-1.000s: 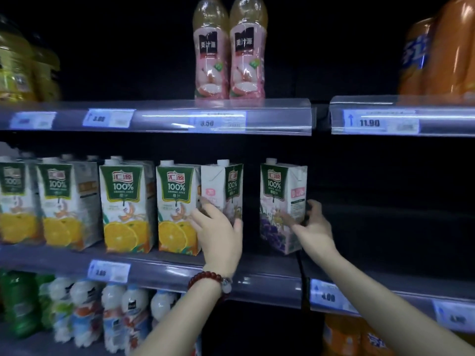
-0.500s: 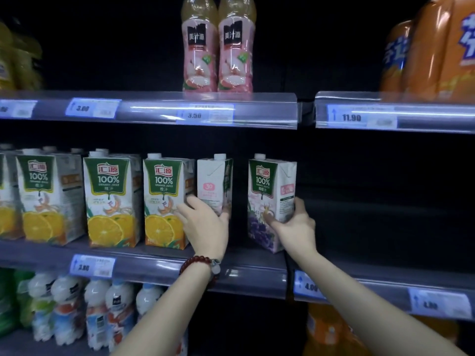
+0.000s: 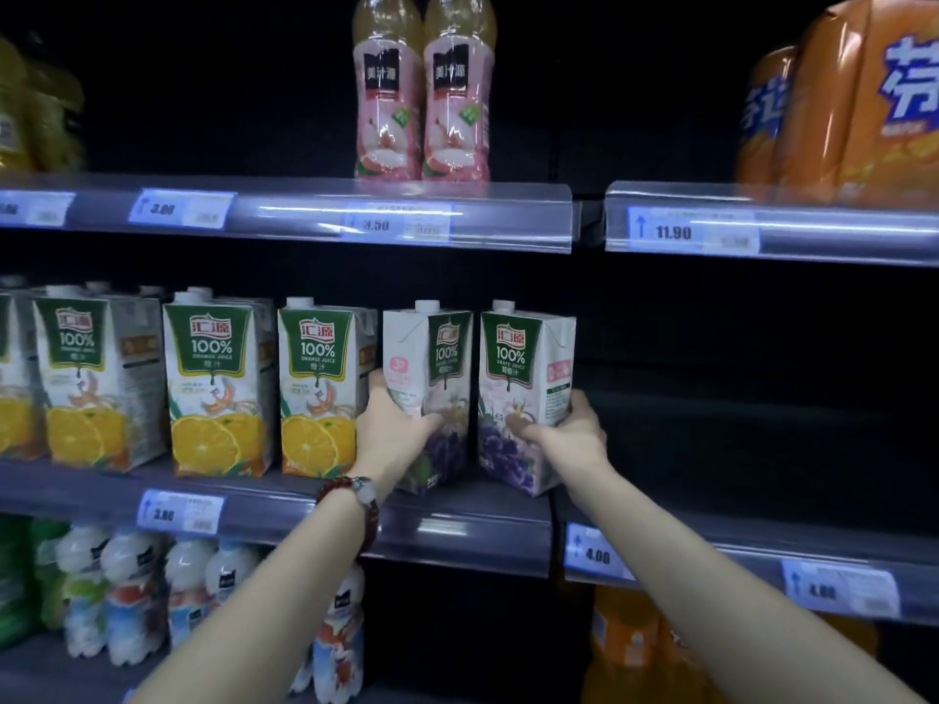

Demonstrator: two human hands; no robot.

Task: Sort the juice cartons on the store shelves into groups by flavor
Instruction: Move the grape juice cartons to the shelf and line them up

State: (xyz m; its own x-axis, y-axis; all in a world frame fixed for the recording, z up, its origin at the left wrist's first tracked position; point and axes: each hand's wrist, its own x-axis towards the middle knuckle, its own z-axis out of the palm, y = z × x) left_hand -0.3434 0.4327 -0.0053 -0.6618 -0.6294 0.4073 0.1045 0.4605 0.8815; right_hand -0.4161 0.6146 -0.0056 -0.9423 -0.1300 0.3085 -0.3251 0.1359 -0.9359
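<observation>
Purple grapes mark the two cartons at the middle of the head view, both standing on the middle shelf (image 3: 457, 525). Taking the right grape carton (image 3: 523, 393) as the landmark: it stands upright with its green-labelled front facing out, and the right hand (image 3: 569, 429) grips its lower right corner, thumb across the front, fingers round the side. Just left of it, nearly touching, the left grape carton (image 3: 432, 393) stands turned so that its white side panel and part of its front both show. The left hand (image 3: 391, 429) has its grip clamped on that carton's lower part, thumb on the front, fingers curled round the left edge; a red bead bracelet (image 3: 350, 495) sits on that wrist.

Further left of the landmark, the orange juice cartons (image 3: 218, 383) stand in a row along the same shelf, fronts facing out, the nearest one just beside the left hand. To the right of the landmark the shelf is dark.

Above the landmark, two pink-labelled bottles (image 3: 421, 104) stand side by side on the upper shelf; up and to the right sit large orange bottles (image 3: 838, 104). Below and to the left, small white-capped bottles (image 3: 152, 591) crowd the lower shelf. Price tags (image 3: 676, 231) line the shelf edges.
</observation>
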